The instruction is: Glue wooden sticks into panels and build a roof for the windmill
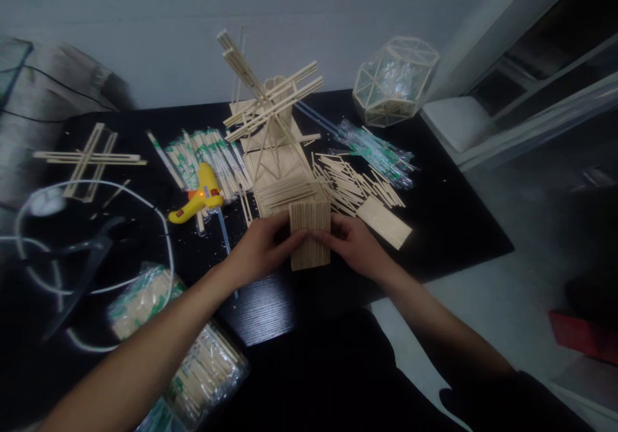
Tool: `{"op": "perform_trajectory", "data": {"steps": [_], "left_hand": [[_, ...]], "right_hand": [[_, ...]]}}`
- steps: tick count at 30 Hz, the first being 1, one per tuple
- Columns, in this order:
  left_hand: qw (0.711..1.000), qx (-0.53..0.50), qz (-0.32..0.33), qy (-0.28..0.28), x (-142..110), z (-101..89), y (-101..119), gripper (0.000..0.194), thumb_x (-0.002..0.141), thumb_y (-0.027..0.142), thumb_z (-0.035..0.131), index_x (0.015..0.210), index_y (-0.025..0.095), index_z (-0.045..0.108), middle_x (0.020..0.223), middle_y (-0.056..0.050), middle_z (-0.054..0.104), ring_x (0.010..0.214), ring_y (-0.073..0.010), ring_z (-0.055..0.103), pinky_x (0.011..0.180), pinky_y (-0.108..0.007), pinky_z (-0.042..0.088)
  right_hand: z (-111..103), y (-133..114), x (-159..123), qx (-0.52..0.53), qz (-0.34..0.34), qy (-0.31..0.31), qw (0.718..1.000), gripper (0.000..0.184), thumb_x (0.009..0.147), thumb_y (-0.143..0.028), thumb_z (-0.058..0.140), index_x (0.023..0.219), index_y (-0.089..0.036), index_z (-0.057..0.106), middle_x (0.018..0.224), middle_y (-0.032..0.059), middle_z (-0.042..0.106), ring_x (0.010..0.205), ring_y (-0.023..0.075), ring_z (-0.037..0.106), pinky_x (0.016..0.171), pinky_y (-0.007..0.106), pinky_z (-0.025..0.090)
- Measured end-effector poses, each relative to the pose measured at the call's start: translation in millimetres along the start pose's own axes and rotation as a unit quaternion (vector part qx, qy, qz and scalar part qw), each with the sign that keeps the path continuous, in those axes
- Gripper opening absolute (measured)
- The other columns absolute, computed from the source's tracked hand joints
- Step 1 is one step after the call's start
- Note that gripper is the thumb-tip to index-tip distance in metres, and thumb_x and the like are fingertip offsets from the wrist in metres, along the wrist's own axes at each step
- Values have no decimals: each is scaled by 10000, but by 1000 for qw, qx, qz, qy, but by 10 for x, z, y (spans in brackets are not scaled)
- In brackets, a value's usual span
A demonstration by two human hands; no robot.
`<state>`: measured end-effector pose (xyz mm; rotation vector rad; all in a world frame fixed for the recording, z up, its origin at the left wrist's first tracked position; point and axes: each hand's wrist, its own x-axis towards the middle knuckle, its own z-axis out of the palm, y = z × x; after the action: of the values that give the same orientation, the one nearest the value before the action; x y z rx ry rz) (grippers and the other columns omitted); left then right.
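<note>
A small panel of wooden sticks (310, 252), laid side by side, is held upright between my two hands. My left hand (263, 242) grips its left edge, thumb across the front face. My right hand (356, 242) grips the opposite edge in the same way, and both thumbs nearly meet in the middle. The fingers behind the panel are partly hidden. Just beyond it stands a windmill model (273, 129) made of sticks, with crossed blades. Several loose sticks (345, 178) lie right of the model, near a flat wooden panel (385, 223).
A yellow glue gun (205, 194) lies left of the model by wrapped chopsticks (212, 149). Crossed sticks (91, 158) and a white cable (168, 245) are further left. A bagged chopstick bundle (207, 367) sits near my left forearm. A polyhedral frame (396, 81) stands back right.
</note>
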<state>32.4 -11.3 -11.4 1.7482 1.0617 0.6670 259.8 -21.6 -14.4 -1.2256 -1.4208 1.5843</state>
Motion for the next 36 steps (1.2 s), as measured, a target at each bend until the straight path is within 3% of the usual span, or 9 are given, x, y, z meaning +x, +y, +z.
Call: {"op": "perform_trajectory", "data": {"steps": [10,18,25,32,36], "left_hand": [[1000,6,-21,6,3,-2,2,409,995,522,630,1174,167,727,959,-50,773,835,-211,693,719,-303,546],[1000,0,-26,1,20,18,-8,443,990,528,633,1264,189,712,1063,-78,791,913,-226,725,809,-352,579],[1000,-1,-7,4,14,-4,64,361,1011,498,603,1137,186,732,918,-50,766,847,-214,698,749,-325,557],[1000,-8,3,-16,14,-26,45,348,1055,486,523,999,179,678,844,-34,698,919,-222,690,851,-354,555],[1000,-21,1,-24,5,-19,55,340,1051,499,536,1047,185,668,895,-35,715,966,-231,694,910,-364,551]], "right_hand": [[36,81,25,36,-7,53,998,398,800,-468,888,1047,-240,674,1093,60,795,1056,252,768,991,471,618],[49,156,35,-3,-39,97,995,419,814,-429,868,1083,-261,594,998,32,759,949,221,757,874,427,640],[58,170,30,-11,-20,127,992,489,814,-433,855,1151,-259,545,966,15,712,909,205,737,836,392,626],[85,125,9,-19,-20,106,994,408,863,-460,795,1128,-263,557,1076,52,713,974,210,730,863,393,615],[97,34,-41,-29,-1,71,997,485,845,-447,819,1214,-243,580,1184,97,724,1078,244,735,912,424,616]]}}
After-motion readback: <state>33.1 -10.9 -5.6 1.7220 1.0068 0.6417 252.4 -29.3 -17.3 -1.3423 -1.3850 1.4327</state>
